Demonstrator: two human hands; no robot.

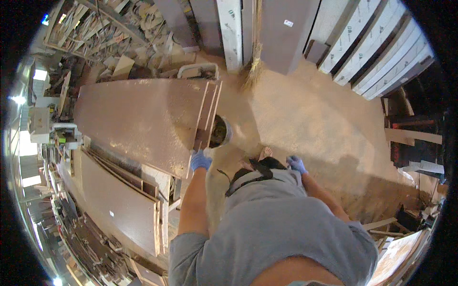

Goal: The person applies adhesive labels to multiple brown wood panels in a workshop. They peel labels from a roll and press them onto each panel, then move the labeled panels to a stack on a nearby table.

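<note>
Boards (208, 114) lie at the right end of a brown panel (133, 121), our left hand (200, 160) closed round their near tips, our right hand (296, 164) curled, seemingly empty, beyond which we see printed white planks (350, 35) and a white sticker (288, 23).

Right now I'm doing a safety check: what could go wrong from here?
The narrow strips at the panel's edge, by the left hand, could slip and perhaps knock the bucket beside them. Bare toes show nearby, so a falling strip might hurt them. The floor looks coated in dust, so footing may be slippery.
</note>
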